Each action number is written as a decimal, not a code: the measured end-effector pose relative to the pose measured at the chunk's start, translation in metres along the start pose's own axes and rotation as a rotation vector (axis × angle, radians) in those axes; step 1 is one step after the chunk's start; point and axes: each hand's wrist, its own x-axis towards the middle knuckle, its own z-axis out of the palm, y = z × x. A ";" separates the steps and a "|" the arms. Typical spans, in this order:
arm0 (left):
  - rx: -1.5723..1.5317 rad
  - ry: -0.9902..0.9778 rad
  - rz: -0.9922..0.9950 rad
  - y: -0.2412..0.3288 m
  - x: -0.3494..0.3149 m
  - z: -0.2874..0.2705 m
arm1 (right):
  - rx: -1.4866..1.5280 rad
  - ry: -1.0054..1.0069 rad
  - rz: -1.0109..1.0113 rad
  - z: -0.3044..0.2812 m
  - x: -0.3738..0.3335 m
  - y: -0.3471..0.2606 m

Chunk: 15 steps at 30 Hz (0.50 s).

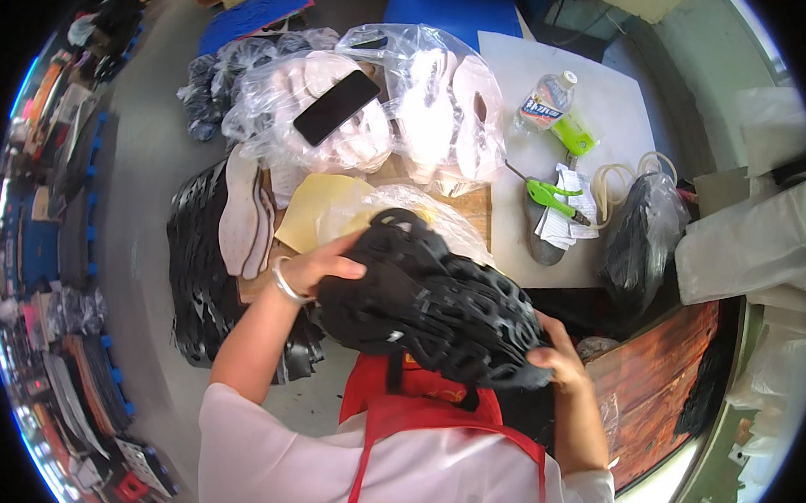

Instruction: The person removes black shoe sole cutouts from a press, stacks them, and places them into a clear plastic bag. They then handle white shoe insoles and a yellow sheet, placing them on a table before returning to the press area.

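At the table's left edge, a stack of black cut-outs leans by pale insoles. The left hand and right hand both clasp a thick bundle of black sole pieces, lifted off the table before the red apron. Bagged white insoles sit behind, seemingly still waiting; green scissors lie right.

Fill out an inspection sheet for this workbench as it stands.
Surface: wooden bench, partly under a white sheet.
Job's things: bundle of black cut-out shoe pieces, held at both ends.
Clutter: clear bags of pale insoles, black phone, water bottle, green-handled tool, paper slips, black bag.
Grippers: left hand and right hand both grip the bundle.
Cables: pale tubing loop.
Surroundings: black pieces stacked at left; white bags at right.
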 end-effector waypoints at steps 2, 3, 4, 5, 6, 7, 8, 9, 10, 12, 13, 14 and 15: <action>0.006 0.041 -0.023 0.014 -0.005 -0.035 | 0.085 -0.042 0.023 0.012 0.044 0.017; 0.035 0.053 -0.035 0.018 0.000 -0.053 | 0.119 -0.038 0.047 0.016 0.063 0.028; 0.049 0.050 -0.045 0.020 0.008 -0.072 | 0.161 -0.062 0.070 0.017 0.080 0.038; 0.063 0.046 -0.045 0.019 0.017 -0.090 | 0.165 -0.084 0.052 0.018 0.099 0.049; 0.034 0.099 -0.125 0.015 0.027 -0.106 | 0.214 -0.088 0.059 0.017 0.113 0.059; 0.050 0.110 -0.122 0.006 0.036 -0.120 | 0.256 -0.056 0.093 0.015 0.125 0.068; 0.074 0.151 -0.128 -0.004 0.045 -0.133 | 0.248 -0.022 0.100 0.014 0.136 0.077; 0.087 0.184 -0.117 -0.014 0.053 -0.145 | 0.181 0.023 0.142 0.012 0.146 0.083; 0.183 0.180 -0.075 -0.024 0.061 -0.155 | 0.112 0.081 0.161 0.010 0.152 0.088; -0.085 0.330 -0.143 -0.037 0.066 -0.172 | 0.152 0.226 0.211 0.008 0.159 0.092; -0.210 0.397 -0.174 -0.041 0.066 -0.176 | 0.146 0.297 0.180 0.008 0.159 0.092; -0.153 0.395 -0.085 -0.044 0.064 -0.177 | -0.003 0.350 0.133 0.009 0.159 0.090; 0.149 0.456 -0.081 -0.045 0.060 -0.177 | -0.148 0.426 0.103 0.009 0.155 0.086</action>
